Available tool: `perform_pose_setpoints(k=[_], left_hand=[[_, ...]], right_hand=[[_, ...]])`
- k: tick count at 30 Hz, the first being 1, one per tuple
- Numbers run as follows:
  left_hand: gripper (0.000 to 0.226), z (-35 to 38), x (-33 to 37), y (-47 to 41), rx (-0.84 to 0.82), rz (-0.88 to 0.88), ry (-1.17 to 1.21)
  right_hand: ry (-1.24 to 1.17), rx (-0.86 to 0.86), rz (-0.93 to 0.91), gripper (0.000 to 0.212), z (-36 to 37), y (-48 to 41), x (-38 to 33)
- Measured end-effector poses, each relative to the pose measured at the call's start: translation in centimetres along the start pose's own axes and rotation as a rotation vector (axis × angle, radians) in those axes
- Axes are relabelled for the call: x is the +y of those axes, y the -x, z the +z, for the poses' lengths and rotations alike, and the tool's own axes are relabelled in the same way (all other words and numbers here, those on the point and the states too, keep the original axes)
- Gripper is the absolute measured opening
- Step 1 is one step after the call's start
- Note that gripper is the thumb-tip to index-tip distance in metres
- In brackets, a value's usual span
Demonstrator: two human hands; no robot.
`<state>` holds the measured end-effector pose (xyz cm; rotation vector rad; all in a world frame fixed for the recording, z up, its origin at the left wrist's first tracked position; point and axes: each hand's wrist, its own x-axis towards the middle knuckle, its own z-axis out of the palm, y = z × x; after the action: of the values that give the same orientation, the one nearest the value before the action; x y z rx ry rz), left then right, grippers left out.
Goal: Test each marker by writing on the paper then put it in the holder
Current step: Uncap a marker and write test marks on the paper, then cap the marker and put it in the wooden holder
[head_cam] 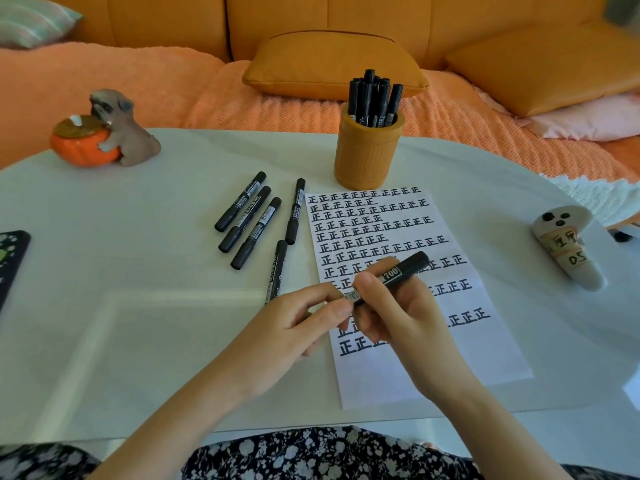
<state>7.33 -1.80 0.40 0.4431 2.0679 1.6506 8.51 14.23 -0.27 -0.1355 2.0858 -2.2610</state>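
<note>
A black marker [398, 273] is held slantwise just above the lower half of the paper [433, 368], its far end pointing up and right. The right hand [398, 317] wraps its fingers round the barrel. The left hand [294, 327] pinches the near end between thumb and forefinger.

The paper carries rows of written characters, and its top edge lies just at the foot of the orange holder [367, 154], which stands packed with markers. Five loose markers [256, 233] lie on the table [138, 271] just left of the paper's left edge, the nearest close to the left hand.

Open tabletop stretches from them to a dog-and-pumpkin figurine [114, 129] near the far left rim. More lies between the paper and a white ghost figurine [568, 247] near the right rim.
</note>
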Motion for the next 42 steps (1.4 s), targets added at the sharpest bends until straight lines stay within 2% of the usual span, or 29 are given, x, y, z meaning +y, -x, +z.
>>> perform_pose_setpoints(k=[5,7,9,11,13,17,20,23,27,31,38,42], left_hand=[[0.039,0.1,-0.5,0.4,0.009,-0.010,-0.078],[0.042,-0.2,-0.6,0.5,0.023,-0.060,-0.099],[0.031,-0.5,-0.8,0.5,0.059,-0.077,-0.112],[0.022,-0.6,-1.1,0.5,0.088,-0.075,-0.171],[0.020,-0.5,-1.5,0.5,0.084,-0.074,-0.260],[0.021,0.0,-1.8,0.5,0.077,-0.057,-0.384],[0.018,-0.1,-2.1,0.6,0.136,-0.064,-0.392],[0.018,-0.2,-2.4,0.6,0.176,-0.059,-0.395],[0.018,0.2,-2.4,0.3,0.168,-0.055,-0.375],[0.016,0.4,-2.6,0.0,0.169,-0.058,-0.372],[0.017,0.4,-3.0,-0.1,0.163,-0.078,-0.406],[0.016,0.5,-3.2,0.0,0.163,-0.085,-0.406]], right_hand=[[-0.069,0.128,0.041,0.019,-0.1,0.5,0.2],[-0.117,0.213,0.037,0.006,-0.8,0.6,0.1],[-0.138,0.261,0.042,0.023,-1.9,1.1,0.0],[-0.110,0.300,0.061,0.026,-2.6,1.7,0.2],[-0.058,0.305,0.078,0.016,-2.7,2.4,0.6],[-0.001,0.297,0.119,0.022,-2.0,2.8,1.1],[0.033,0.303,0.162,0.032,-1.7,2.8,1.3],[0.046,0.327,0.176,0.030,-1.7,2.8,1.9],[0.062,0.333,0.123,0.023,-1.5,2.9,2.4],[0.094,0.322,0.118,0.033,-1.1,3.0,2.2],[0.254,0.400,0.111,0.035,-0.4,2.9,2.8],[0.264,0.428,0.094,0.034,-0.2,2.9,3.3]])
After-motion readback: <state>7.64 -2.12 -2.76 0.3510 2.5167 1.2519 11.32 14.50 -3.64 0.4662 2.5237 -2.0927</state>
